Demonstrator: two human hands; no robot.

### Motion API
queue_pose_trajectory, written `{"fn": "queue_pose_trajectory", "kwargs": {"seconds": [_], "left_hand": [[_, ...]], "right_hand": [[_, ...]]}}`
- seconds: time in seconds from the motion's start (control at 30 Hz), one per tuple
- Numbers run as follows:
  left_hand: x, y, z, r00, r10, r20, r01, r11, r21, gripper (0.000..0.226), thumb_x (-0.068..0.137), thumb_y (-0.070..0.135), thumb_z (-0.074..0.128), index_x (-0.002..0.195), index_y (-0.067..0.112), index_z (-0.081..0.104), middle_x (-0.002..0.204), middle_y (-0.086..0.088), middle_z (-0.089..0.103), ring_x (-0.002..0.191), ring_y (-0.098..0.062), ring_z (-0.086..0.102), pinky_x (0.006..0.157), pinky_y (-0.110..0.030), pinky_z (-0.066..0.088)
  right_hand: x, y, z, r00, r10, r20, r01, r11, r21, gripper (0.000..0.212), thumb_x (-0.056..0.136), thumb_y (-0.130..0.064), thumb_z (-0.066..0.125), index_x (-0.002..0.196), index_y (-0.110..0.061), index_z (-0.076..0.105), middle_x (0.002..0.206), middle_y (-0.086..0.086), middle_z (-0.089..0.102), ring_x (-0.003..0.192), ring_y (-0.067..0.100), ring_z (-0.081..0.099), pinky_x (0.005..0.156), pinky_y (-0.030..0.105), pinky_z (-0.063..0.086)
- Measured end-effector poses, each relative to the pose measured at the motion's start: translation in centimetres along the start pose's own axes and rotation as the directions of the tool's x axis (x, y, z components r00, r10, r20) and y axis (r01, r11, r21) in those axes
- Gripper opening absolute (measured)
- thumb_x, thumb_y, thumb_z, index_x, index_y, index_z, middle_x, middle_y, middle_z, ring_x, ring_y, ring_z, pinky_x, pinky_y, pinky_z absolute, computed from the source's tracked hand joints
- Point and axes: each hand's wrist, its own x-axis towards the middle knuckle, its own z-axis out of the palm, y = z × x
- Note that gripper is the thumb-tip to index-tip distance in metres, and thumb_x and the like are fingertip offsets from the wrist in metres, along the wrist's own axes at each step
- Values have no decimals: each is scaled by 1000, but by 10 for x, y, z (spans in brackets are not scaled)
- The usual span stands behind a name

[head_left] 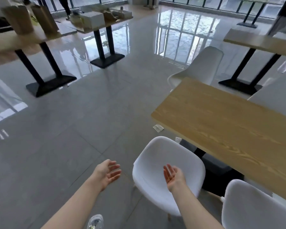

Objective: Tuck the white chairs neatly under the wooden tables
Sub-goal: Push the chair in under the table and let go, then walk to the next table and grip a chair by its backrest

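Note:
A white shell chair [157, 156] stands in front of me, out from the near edge of a light wooden table [229, 128]. My left hand [108, 172] hovers open just left of the chair, palm turned inward. Over the seat, my right hand [172, 176] is open with fingers apart, touching nothing. A second white chair [253, 207] sits at the bottom right, partly under the table's edge. A third white chair [203, 66] stands on the table's far side, its seat hidden by the tabletop.
The table's black pedestal base [216, 169] lies beneath it, beside the near chair. Paper scraps [158, 128] lie on the grey tiled floor. More wooden tables with black bases [51, 85] stand at left with paper bags [18, 19] and boxes; another table [261, 42] is far right.

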Motion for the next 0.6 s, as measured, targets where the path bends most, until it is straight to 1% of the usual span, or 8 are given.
{"fn": "queue_pose_trajectory", "kwargs": {"seconds": [0.1, 0.17, 0.23, 0.33, 0.43, 0.5, 0.53, 0.6], "left_hand": [[39, 59, -33, 1000, 14, 11, -14, 1000, -1, 18, 94, 17, 40, 89, 9, 54, 90, -10, 60, 72, -25, 58, 60, -33, 49], [64, 102, -57, 1000, 22, 15, -22, 999, 22, 19, 95, 17, 39, 89, 9, 54, 89, -9, 61, 72, -25, 57, 59, -33, 48], [88, 147, -81, 1000, 21, 13, -22, 999, 40, 19, 95, 17, 39, 88, 8, 55, 89, -9, 61, 72, -26, 57, 59, -33, 47], [114, 216, -107, 999, 29, 14, -30, 997, 75, 20, 95, 17, 38, 87, 8, 55, 88, -9, 62, 72, -25, 56, 60, -33, 47], [146, 285, -110, 997, 72, -6, -71, 994, 84, 21, 96, 18, 37, 87, 8, 54, 85, -8, 61, 70, -24, 56, 61, -32, 47], [166, 323, -96, 996, 79, 38, -83, 993, 87, 23, 97, 18, 36, 88, 8, 54, 86, -8, 61, 71, -24, 56, 61, -33, 48], [177, 339, -86, 995, 76, 67, -82, 992, 93, 23, 97, 19, 36, 88, 8, 55, 87, -8, 61, 71, -24, 56, 62, -33, 48], [201, 372, -63, 991, 55, 125, -70, 991, 118, 25, 98, 19, 35, 88, 7, 55, 88, -9, 62, 71, -25, 56, 63, -33, 49]], "right_hand": [[19, 32, 74, 1000, -20, 24, 21, 1000, -3, 23, 95, -10, 44, 117, -5, 50, 111, 13, 63, 74, 26, 65, 42, 27, 56], [35, 56, 113, 1000, -28, 12, 28, 999, 22, 19, 94, -9, 44, 110, -4, 53, 99, 11, 65, 62, 25, 69, 39, 25, 54], [50, 79, 149, 999, -22, -22, 23, 999, 48, 15, 93, -9, 44, 101, -5, 56, 77, 10, 70, 43, 20, 68, 38, 24, 53], [68, 104, 195, 998, -13, -63, 17, 998, 66, 18, 91, -9, 43, 102, -4, 55, 46, 5, 67, 37, 19, 65, 38, 25, 53], [78, 111, 246, 995, -46, -93, 55, 994, 91, 16, 91, -8, 42, 100, -2, 53, 44, 4, 66, 37, 20, 65, 34, 23, 50], [90, 102, 276, 990, -81, -115, 94, 989, 115, 17, 91, -7, 42, 102, -4, 54, 50, 5, 69, 37, 18, 65, 34, 22, 50], [99, 96, 291, 987, -103, -123, 119, 984, 129, 17, 91, -7, 43, 104, -5, 54, 58, 6, 70, 37, 17, 65, 36, 23, 52], [120, 82, 326, 984, -122, -131, 140, 980, 138, 13, 91, -9, 44, 98, -7, 55, 64, 6, 69, 36, 15, 64, 54, 25, 59]]}}
